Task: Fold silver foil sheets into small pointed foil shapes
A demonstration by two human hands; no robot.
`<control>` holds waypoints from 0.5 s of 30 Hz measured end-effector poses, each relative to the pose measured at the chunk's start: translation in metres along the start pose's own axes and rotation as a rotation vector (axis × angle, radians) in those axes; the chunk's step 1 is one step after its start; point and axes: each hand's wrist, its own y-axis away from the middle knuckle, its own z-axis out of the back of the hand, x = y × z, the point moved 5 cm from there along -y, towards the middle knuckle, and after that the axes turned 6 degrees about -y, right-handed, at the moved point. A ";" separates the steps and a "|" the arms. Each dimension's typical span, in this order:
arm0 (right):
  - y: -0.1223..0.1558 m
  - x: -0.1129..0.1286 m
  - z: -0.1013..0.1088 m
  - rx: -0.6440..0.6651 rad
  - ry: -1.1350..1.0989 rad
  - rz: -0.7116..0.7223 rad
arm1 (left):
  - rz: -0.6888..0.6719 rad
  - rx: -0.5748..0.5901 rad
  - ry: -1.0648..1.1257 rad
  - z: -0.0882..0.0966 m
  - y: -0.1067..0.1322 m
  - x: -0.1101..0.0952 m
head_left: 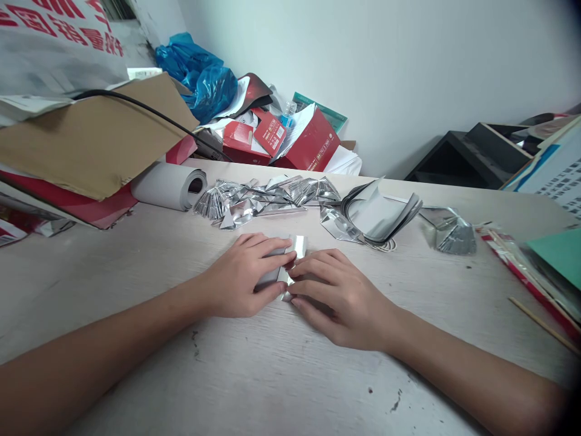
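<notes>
Two hands rest flat on one small folded piece of silver foil paper (297, 247), which lies on the pale wood-grain table (272, 375) directly in front of the person. The left hand (247, 275) covers the piece's left part with fingers extended and close together. The right hand (338, 297) covers the near right part, its fingertips meeting those of the left hand. Neither hand is clenched or gripping: both are spread, palms down, pressing. This flat contact appears to pin the piece to the table and keep its fold closed. Only the far corner of the piece shows between the fingers. Beyond the hands, near but apart, lie a row of folded silver foil shapes (267, 200), a curled stack of silver-and-white sheets (376, 212) and a roll of white paper (170, 184).
</notes>
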 end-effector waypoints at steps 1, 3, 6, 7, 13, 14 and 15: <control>0.000 0.000 -0.001 0.014 -0.008 -0.002 | 0.004 0.000 -0.002 0.000 0.000 0.000; 0.000 -0.001 -0.002 0.020 -0.008 -0.015 | 0.013 0.003 -0.004 0.000 0.000 0.000; -0.001 -0.003 -0.003 0.009 0.007 -0.010 | 0.019 0.008 -0.004 0.000 0.000 0.000; -0.001 -0.004 -0.003 0.005 0.013 -0.010 | 0.016 0.008 -0.001 0.000 0.000 0.000; 0.000 -0.002 -0.001 -0.003 0.009 0.012 | 0.003 -0.001 0.010 0.000 0.000 0.001; -0.001 -0.001 -0.001 0.009 0.002 0.015 | 0.001 -0.002 0.010 0.000 0.000 0.001; -0.001 0.000 -0.001 0.020 -0.003 0.017 | -0.001 -0.003 0.008 0.000 0.000 0.000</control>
